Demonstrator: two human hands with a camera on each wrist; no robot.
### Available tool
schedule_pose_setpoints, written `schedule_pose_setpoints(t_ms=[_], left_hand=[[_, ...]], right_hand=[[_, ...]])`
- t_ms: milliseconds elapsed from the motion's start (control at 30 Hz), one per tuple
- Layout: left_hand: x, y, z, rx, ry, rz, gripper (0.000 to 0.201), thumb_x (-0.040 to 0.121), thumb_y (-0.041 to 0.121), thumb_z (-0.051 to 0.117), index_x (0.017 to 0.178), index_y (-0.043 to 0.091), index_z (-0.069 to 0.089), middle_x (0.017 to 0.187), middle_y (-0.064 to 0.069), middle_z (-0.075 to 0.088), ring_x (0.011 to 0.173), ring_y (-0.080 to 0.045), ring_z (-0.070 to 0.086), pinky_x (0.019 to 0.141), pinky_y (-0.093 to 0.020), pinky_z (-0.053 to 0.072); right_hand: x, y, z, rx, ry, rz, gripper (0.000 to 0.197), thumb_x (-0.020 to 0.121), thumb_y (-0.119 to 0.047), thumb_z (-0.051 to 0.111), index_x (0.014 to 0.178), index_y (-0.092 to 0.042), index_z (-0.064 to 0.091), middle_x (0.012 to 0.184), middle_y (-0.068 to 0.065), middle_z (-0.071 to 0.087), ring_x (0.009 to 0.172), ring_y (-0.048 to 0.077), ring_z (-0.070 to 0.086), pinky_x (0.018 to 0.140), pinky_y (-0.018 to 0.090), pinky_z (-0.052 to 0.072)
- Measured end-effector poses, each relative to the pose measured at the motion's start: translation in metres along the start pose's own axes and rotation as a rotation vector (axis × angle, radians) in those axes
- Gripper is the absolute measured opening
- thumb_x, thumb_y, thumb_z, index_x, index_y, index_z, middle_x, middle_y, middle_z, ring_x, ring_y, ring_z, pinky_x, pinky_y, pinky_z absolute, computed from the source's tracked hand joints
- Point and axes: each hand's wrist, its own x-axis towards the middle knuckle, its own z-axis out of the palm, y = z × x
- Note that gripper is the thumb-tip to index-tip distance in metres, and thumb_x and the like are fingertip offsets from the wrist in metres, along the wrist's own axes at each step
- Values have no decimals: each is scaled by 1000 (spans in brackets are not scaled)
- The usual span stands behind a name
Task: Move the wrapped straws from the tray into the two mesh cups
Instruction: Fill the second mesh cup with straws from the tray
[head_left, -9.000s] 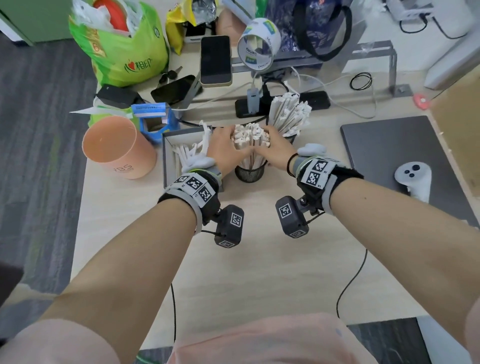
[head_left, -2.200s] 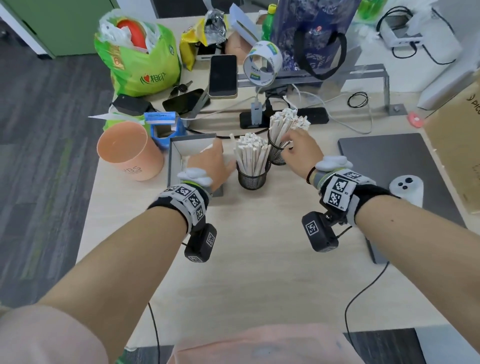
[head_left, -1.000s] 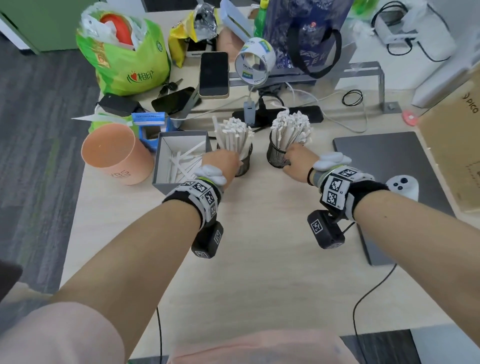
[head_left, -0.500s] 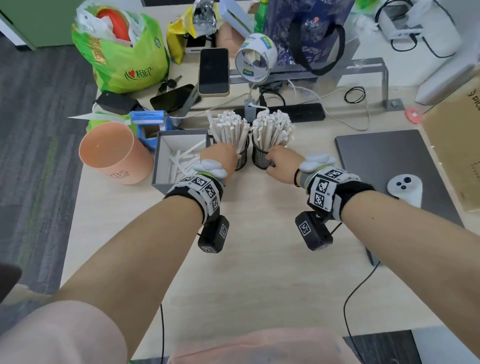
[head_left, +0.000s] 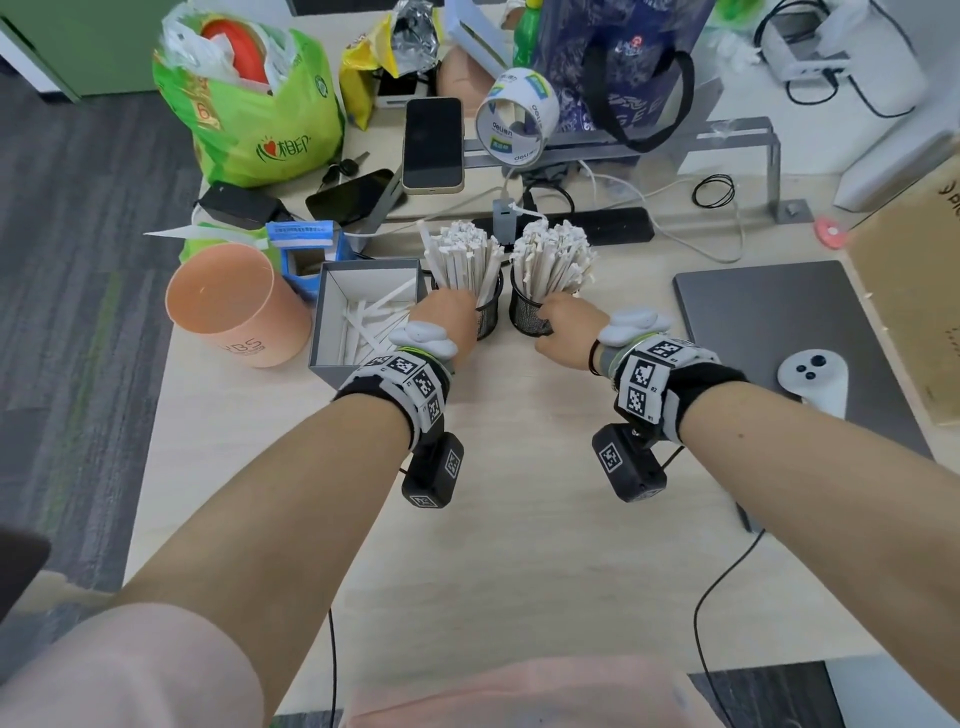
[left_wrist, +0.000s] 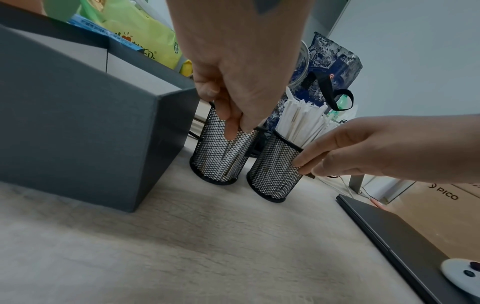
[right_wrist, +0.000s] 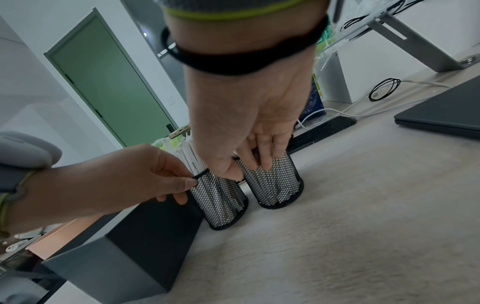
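Observation:
Two black mesh cups stand side by side behind the middle of the desk, both packed with upright white wrapped straws. My left hand (head_left: 449, 319) grips the left mesh cup (head_left: 489, 314) near its rim, fingers on the mesh (left_wrist: 221, 156). My right hand (head_left: 563, 322) grips the right mesh cup (head_left: 527, 317), with fingertips (right_wrist: 262, 164) lying down its side (right_wrist: 275, 185). The grey tray (head_left: 332, 312) sits just left of the cups, and several straws (head_left: 369, 322) lie loose in it. Both cups rest on the desk.
An orange cup (head_left: 234, 306) stands left of the tray. A closed laptop (head_left: 779, 332) with a white controller (head_left: 813, 382) lies to the right, a cardboard box (head_left: 914, 291) beyond it. Behind the cups lie a power strip (head_left: 608, 228), cables, phones and bags.
Over the last second my right hand has slid the right cup leftward until it stands close beside the left cup. My left hand keeps its hold on the left cup.

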Motion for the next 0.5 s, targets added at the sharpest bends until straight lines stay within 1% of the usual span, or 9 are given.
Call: schedule_pose_setpoints(t_ms=[33, 100, 167, 233, 300, 367, 400, 467, 500], left_hand=[[-2, 0, 0, -38, 9, -9, 23, 96, 6, 43, 112, 2, 59, 101, -15, 66, 103, -31, 64, 69, -28, 38], [-8, -1, 1, -181, 43, -38, 25, 94, 8, 44, 119, 3, 47, 105, -19, 63, 99, -35, 63, 71, -36, 45], [-15, -5, 5, -330, 164, -56, 31, 90, 11, 49, 119, 3, 42, 113, -20, 58, 99, -36, 60, 79, -43, 50], [-21, -17, 11, -294, 291, -92, 32, 87, 14, 52, 116, 3, 43, 117, -18, 52, 103, -35, 56, 85, -44, 48], [-27, -32, 18, -153, 322, -185, 33, 87, 23, 51, 113, 5, 44, 114, -15, 51, 104, -31, 53, 86, -41, 45], [-31, -42, 25, -45, 269, -289, 39, 89, 34, 50, 113, 4, 47, 113, -15, 56, 104, -32, 55, 88, -41, 44], [-33, -42, 28, -16, 219, -319, 39, 90, 36, 48, 113, 4, 51, 113, -15, 59, 105, -32, 57, 90, -40, 43], [-32, -43, 33, -52, 118, -331, 35, 95, 31, 41, 111, 4, 57, 112, -16, 65, 106, -33, 61, 93, -38, 44], [-29, -41, 33, -91, 98, -320, 35, 97, 29, 38, 112, 4, 58, 111, -16, 66, 106, -34, 62, 92, -39, 45]], right_hand=[[0, -1, 0, 3, -3, 1, 33, 83, -18, 52, 106, 5, 59, 125, 17, 52, 109, 35, 55, 88, 36, 48], [0, -4, 0, 14, -6, 9, 29, 83, -16, 51, 103, 4, 58, 126, 17, 50, 109, 35, 55, 86, 35, 47], [-1, -5, -1, 16, -16, 13, 28, 84, -14, 50, 104, 5, 57, 127, 18, 49, 109, 36, 54, 89, 36, 48], [-3, -5, -1, 23, -25, 11, 34, 84, -11, 50, 113, 6, 56, 132, 17, 46, 114, 36, 53, 95, 39, 47], [-5, -6, 0, 38, -15, -4, 36, 84, -9, 49, 118, 5, 54, 136, 16, 43, 119, 36, 50, 98, 39, 45], [-7, -7, 1, 51, -4, -22, 35, 84, -7, 48, 116, 5, 54, 137, 15, 41, 122, 34, 47, 98, 37, 44], [-9, -8, 0, 47, -17, -16, 36, 84, -7, 47, 117, 5, 54, 140, 14, 39, 125, 34, 45, 99, 37, 43], [-11, -9, 0, 43, -37, -11, 38, 85, -7, 47, 121, 4, 52, 144, 15, 35, 128, 35, 42, 103, 38, 41], [-11, -8, 1, 43, -32, -17, 39, 85, -7, 47, 122, 4, 52, 144, 15, 34, 129, 35, 42, 103, 39, 41]])
